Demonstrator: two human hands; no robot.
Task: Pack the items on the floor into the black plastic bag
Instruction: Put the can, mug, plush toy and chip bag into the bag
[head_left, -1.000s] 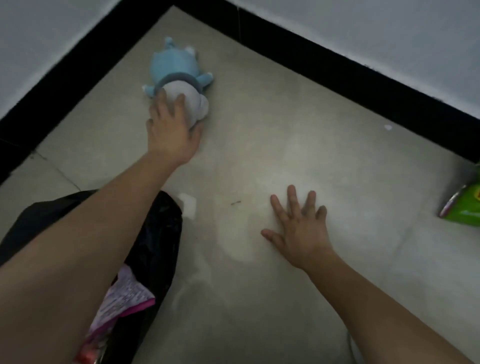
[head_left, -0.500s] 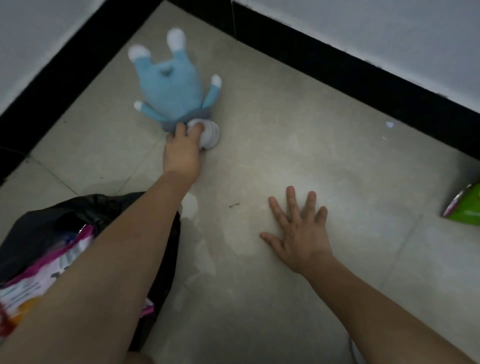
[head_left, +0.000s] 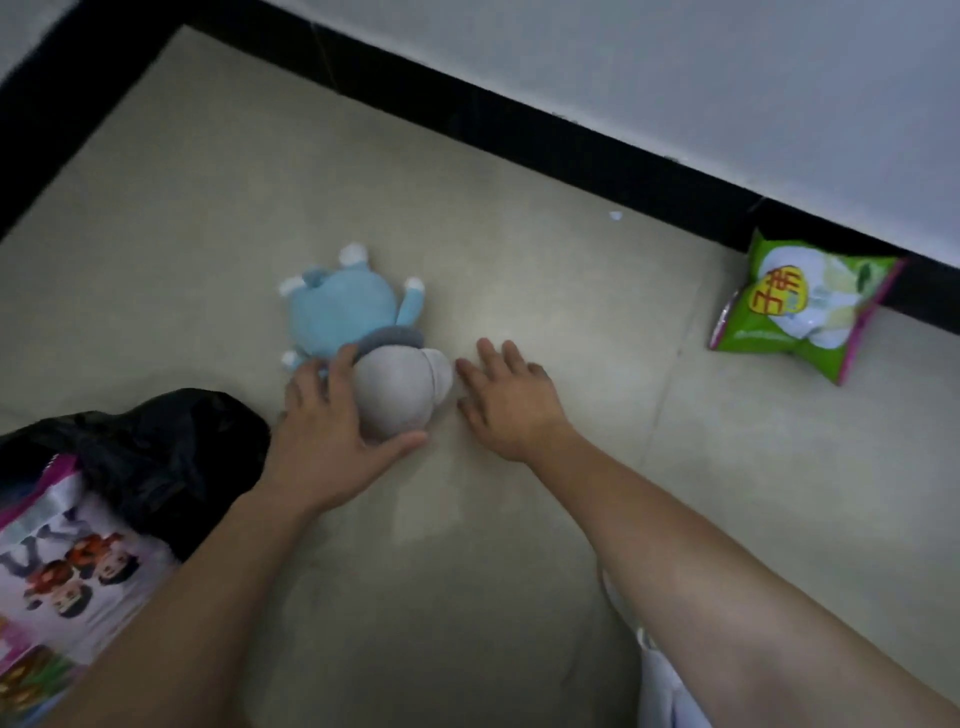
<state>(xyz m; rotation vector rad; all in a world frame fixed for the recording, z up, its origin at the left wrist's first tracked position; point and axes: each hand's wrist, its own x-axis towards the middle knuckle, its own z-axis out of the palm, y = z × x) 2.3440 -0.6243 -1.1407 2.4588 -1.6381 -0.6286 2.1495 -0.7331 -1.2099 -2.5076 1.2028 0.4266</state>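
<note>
A blue plush toy (head_left: 343, 317) with a grey round head and white paws lies on the beige floor tiles. My left hand (head_left: 332, 415) grips its grey head, thumb under and fingers over it. My right hand (head_left: 506, 395) rests flat on the floor just right of the head, fingers spread, holding nothing. The black plastic bag (head_left: 156, 452) sits open at the lower left, right beside my left wrist, with a pink and white snack packet (head_left: 67, 561) inside it. A green snack bag (head_left: 805, 306) lies at the right by the wall.
A black skirting board (head_left: 519, 124) runs along the white walls at the back and left, forming a corner at the top left. A white scrap (head_left: 615, 215) lies on the floor near the skirting. White cloth (head_left: 665, 686) shows under my right forearm.
My left hand has dragged the plush toy back from the corner toward the bag. The toy's head now lies next to my right hand. The view shifted, showing the whole green bag.
</note>
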